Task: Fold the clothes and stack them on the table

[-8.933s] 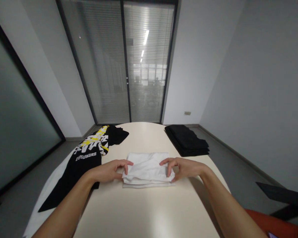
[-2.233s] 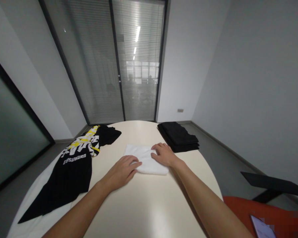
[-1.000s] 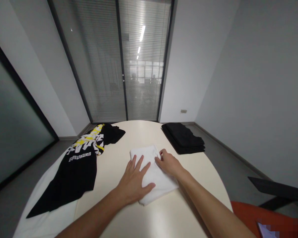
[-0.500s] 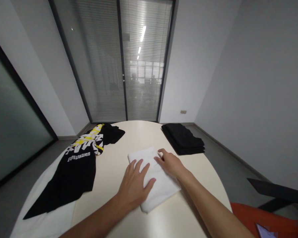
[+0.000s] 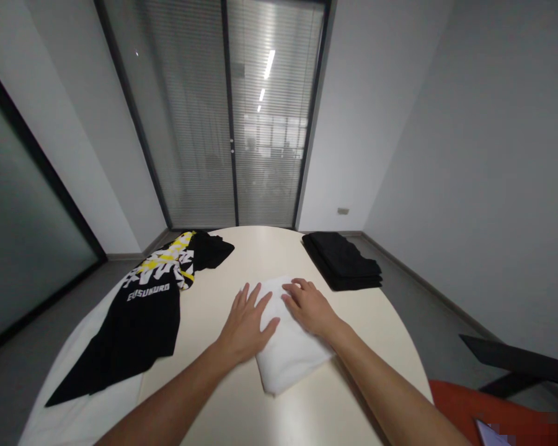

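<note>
A folded white cloth lies flat near the middle of the pale round table. Across its left edge rests my left hand, palm down with the fingers spread. My right hand lies on the cloth's upper right part, its fingers apart and slightly bent. Neither hand grips anything.
A black shirt with a yellow and white print lies at the left over a white cloth. Folded black cloths are stacked at the back right. An orange chair with a black armrest stands at the lower right.
My left hand has slid a little up and to the left on the white cloth. My right hand has shifted slightly to the left.
</note>
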`<move>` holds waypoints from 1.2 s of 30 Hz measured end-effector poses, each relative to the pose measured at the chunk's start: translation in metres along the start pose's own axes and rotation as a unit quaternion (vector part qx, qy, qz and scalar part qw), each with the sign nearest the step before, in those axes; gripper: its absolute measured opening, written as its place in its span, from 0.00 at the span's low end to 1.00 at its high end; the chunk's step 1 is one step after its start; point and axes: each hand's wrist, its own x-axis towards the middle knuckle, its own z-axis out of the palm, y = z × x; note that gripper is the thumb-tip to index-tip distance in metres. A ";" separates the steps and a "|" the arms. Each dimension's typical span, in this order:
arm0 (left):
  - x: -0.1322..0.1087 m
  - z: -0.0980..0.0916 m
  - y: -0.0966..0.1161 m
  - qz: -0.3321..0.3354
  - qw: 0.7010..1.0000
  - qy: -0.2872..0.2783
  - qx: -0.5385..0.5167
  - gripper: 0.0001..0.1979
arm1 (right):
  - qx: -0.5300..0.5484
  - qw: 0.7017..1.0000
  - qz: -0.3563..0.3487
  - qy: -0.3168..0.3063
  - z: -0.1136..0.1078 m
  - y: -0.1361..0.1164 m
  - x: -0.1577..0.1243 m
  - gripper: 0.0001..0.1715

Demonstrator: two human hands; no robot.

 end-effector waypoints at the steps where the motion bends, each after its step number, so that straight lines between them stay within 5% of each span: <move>1: -0.002 -0.003 0.003 0.008 1.000 0.004 -0.002 0.30 | 0.002 1.000 0.024 -0.002 -0.002 0.000 0.000 0.24; 7: -0.016 -0.010 0.018 0.047 0.998 -0.046 -0.018 0.35 | -0.009 0.984 0.164 -0.065 -0.006 0.003 0.002 0.28; 18: -0.016 -0.006 0.013 0.054 0.998 -0.022 -0.037 0.32 | 0.086 0.983 0.157 -0.048 0.002 0.002 0.004 0.18; 24: -0.006 0.002 -0.001 -0.056 0.998 0.009 -0.007 0.31 | 0.168 0.977 0.132 0.022 0.002 0.027 0.012 0.13; 36: -0.003 0.005 -0.005 -0.099 0.995 -0.023 0.020 0.31 | 0.117 0.979 0.136 0.096 -0.059 0.077 0.061 0.14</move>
